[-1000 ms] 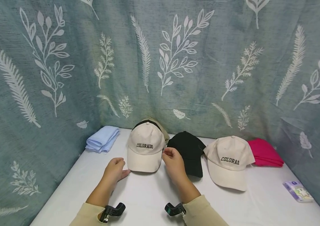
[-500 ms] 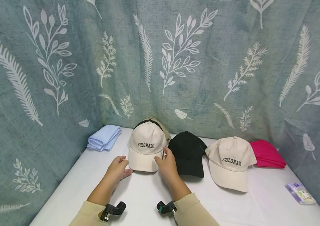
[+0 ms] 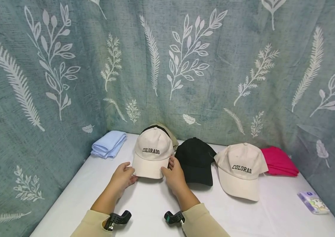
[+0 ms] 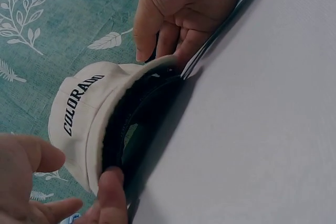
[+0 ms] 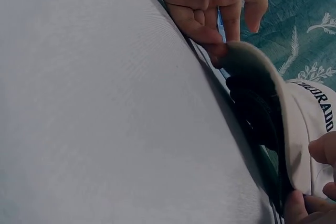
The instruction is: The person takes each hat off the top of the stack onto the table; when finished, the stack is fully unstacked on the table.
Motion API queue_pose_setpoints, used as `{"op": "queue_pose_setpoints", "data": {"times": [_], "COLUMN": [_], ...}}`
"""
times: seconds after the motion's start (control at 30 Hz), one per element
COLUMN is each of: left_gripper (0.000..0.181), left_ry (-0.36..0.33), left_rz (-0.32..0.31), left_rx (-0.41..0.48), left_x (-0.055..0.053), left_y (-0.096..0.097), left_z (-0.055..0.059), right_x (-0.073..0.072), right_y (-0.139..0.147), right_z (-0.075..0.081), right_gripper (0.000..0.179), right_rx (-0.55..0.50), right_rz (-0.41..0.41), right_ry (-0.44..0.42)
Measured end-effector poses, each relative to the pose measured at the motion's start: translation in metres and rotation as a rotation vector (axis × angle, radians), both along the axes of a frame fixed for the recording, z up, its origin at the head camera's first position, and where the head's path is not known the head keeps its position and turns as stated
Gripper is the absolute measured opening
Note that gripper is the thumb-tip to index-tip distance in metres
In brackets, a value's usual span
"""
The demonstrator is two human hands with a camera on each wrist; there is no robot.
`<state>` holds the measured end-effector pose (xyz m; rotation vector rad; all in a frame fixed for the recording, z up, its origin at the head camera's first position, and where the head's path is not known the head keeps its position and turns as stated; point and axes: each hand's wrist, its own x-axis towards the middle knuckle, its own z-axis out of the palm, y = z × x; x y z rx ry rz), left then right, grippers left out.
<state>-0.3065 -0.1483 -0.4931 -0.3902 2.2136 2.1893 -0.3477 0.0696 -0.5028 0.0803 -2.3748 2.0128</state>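
Observation:
A cream baseball cap (image 3: 152,148) lettered COLORADO sits at the front of a row of nested caps, with a black cap edge and a tan cap (image 3: 167,133) showing behind it. My left hand (image 3: 121,177) touches the left edge of its brim with the fingertips, the thumb standing apart. At the right edge, my right hand (image 3: 174,172) holds the brim, thumb over it and fingers at its side. Dark brims show beneath the cream brim (image 4: 113,108) in the left wrist view. The left fingertips (image 5: 220,51) reach under the brim corner in the right wrist view.
A black cap (image 3: 195,161) lies just right of my right hand. Farther right are another cream cap (image 3: 241,171), a folded red cloth (image 3: 278,161) and a small purple-and-white packet (image 3: 313,202). A folded light blue cloth (image 3: 109,144) lies at the back left, near the curtain (image 3: 72,98).
My right hand has moved left from beside the cap onto its brim edge. In the last half second, the cream cap has shifted slightly left and back.

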Motion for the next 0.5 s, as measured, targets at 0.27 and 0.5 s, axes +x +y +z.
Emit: {"op": "queue_pose_setpoints", "data": {"times": [0.27, 0.5], "left_gripper": [0.061, 0.061], "left_ry": [0.059, 0.069], "left_rz": [0.039, 0.042], "left_rx": [0.009, -0.014], "left_x": [-0.0030, -0.0026], "left_y": [-0.0004, -0.0018], "left_z": [-0.0030, -0.0021], "right_x": [0.0043, 0.0044], "right_y": [-0.0011, -0.0020], "right_z": [-0.0003, 0.0009], "right_gripper": [0.063, 0.064], "right_rx": [-0.009, -0.024], "right_rz": [-0.012, -0.022], "right_ry": [0.016, 0.009]}}
